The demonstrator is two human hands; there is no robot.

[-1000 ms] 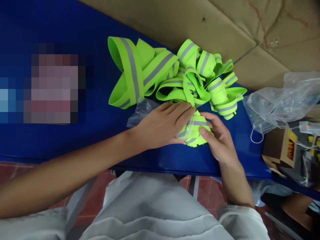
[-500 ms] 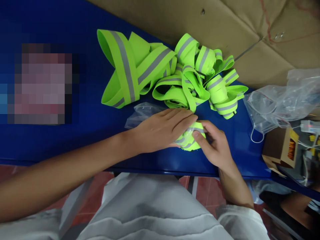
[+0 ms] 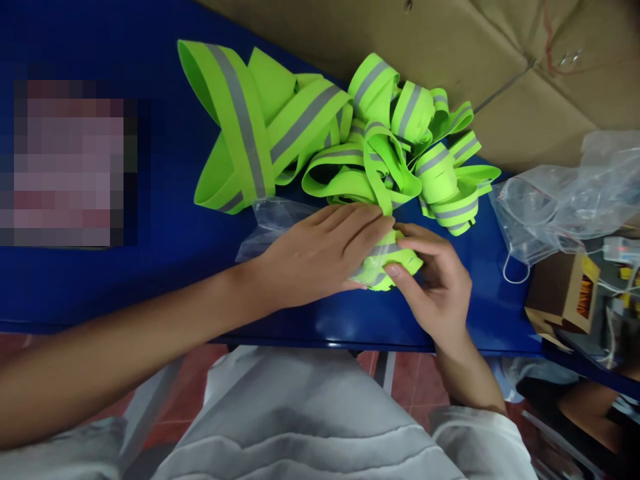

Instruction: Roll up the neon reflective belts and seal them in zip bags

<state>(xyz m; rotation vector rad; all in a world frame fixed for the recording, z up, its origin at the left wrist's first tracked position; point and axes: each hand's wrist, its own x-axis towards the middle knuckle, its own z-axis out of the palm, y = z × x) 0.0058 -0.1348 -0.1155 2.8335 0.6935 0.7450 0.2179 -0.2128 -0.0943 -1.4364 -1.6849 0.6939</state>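
Observation:
A roll of neon-yellow reflective tape (image 3: 385,257) with grey stripes lies between my two hands near the table's front edge, partly inside a clear plastic bag (image 3: 280,220). My left hand (image 3: 325,250) lies across the bag and the roll, fingers together on top and the thumb side beneath, gripping the bag. Its palm hides most of the bag. My right hand (image 3: 435,280) pinches the roll's right edge between thumb and fingers. Just beyond them sits a heap of more reflective tape (image 3: 300,127), some in loose loops and some rolled.
The blue table (image 3: 165,267) carries a blurred-out block (image 3: 70,167) at the left. Clear plastic bags (image 3: 555,200) lie at the right, beside a cardboard box (image 3: 560,293). Brown padded sheeting (image 3: 500,67) rises behind. Part of another person shows at the lower right.
My right hand has shifted slightly right and opened its curl a little, with more of the tape's edge showing. My left hand still covers the bag. The view has moved slightly.

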